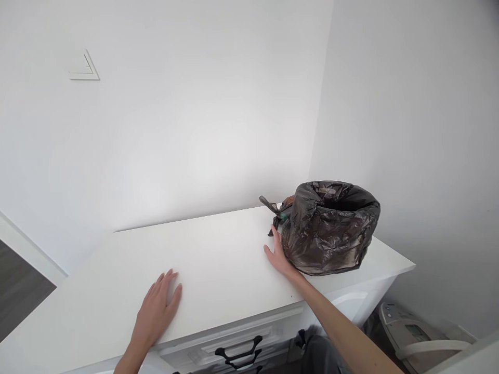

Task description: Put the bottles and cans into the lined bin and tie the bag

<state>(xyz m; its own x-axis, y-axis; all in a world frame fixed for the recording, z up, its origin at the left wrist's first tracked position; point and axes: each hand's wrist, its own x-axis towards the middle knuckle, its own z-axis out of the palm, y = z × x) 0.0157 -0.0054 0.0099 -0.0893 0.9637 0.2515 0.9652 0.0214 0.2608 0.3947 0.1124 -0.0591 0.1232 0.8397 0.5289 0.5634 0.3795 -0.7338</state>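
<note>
A small bin lined with a dark brown plastic bag (331, 226) stands near the right end of a white dresser top (210, 254). The bag's knotted ends stick out at its left side. My right hand (277, 254) lies against the bin's left side, fingers stretched out along it, holding nothing that I can see. My left hand (158, 306) rests flat on the dresser top near its front edge, fingers spread, empty.
White walls meet in a corner behind the bin. A white switch plate (83, 67) is on the left wall. Black drawer handles (239, 353) show below the front edge. A white appliance (417, 332) stands on the floor at the lower right.
</note>
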